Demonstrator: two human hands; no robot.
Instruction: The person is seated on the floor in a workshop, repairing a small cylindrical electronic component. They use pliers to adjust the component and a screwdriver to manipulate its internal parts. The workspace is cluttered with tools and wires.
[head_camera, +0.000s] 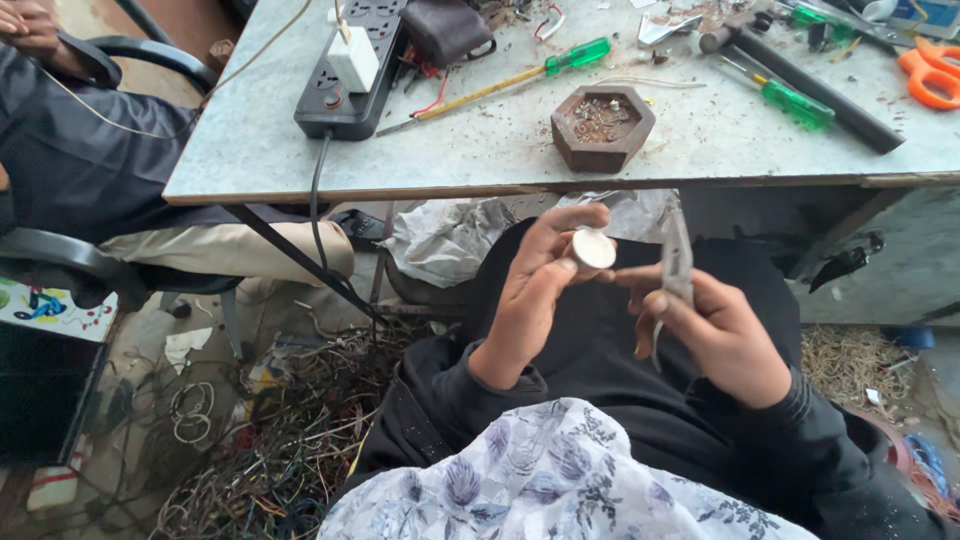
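My left hand (535, 290) is pinching a small round metal disc (592, 249) between thumb and fingertips. My right hand (715, 335) is gripping pliers (676, 262), fingers curled around the handles, tip just beside the disc, below the table (250, 150) edge.

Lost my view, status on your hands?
Left hand holds small round metal piece. Right hand grips pliers. Nothing between them.

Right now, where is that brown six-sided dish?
In the head view, the brown dish sits near the front edge of the grey table, between two green-handled screwdrivers, just above the left hand.
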